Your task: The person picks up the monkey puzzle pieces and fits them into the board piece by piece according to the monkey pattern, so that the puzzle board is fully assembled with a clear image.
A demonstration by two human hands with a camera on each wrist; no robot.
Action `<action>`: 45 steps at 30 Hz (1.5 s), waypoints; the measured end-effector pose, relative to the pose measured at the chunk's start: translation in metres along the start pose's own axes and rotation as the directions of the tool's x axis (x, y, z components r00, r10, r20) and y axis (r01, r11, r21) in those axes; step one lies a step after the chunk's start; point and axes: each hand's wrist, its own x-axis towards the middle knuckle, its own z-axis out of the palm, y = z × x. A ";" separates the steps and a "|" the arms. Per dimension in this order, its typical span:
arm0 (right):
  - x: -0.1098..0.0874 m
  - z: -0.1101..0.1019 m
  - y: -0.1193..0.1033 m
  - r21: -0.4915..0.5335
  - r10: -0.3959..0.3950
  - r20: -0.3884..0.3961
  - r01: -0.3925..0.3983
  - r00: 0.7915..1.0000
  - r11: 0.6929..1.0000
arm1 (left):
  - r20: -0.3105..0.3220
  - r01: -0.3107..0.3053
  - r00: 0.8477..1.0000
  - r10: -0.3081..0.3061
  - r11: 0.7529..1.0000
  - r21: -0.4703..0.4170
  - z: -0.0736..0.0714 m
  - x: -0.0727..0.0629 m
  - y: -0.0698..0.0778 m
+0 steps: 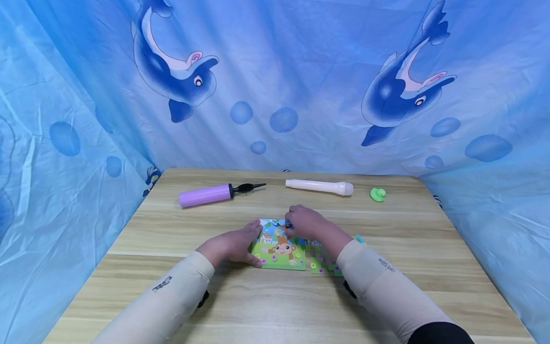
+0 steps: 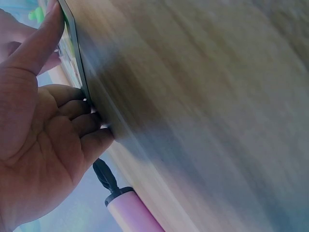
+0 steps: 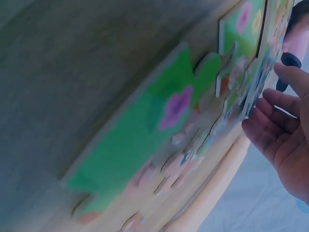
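Observation:
A jigsaw puzzle board (image 1: 279, 260) with a cartoon monkey on green and blue lies on the table. My left hand (image 1: 238, 243) steadies its left side, the thumb by the near corner and fingers along the far part of the edge. In the left wrist view, the left fingertips (image 2: 104, 137) meet the table beside the board's dark edge. My right hand (image 1: 306, 222) is over the board's far right part, fingertips bent down onto the picture. In the right wrist view, that hand's thumb and loosely bent fingers (image 3: 260, 135) stand apart. More puzzle pieces (image 1: 318, 265) lie right of the board, partly under my right forearm.
Along the back of the table lie a purple hand pump (image 1: 206, 195) with a black nozzle, a pale pink microphone-shaped stick (image 1: 318, 186) and a small green toy duck (image 1: 377, 194). A blue dolphin-print curtain (image 1: 266, 71) hangs behind and around the wooden table (image 1: 266, 310).

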 end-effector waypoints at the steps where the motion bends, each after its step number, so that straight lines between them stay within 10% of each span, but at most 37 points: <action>1: -0.002 0.000 0.001 0.008 0.003 -0.005 -0.003 1.000 1.000 | 0.001 -0.001 1.000 0.001 1.000 0.002 0.000 0.000 0.000; 45: -0.024 0.004 0.002 -0.076 -0.083 -0.001 0.082 0.997 0.994 | 0.001 -0.005 1.000 0.005 1.000 0.006 0.000 0.000 0.003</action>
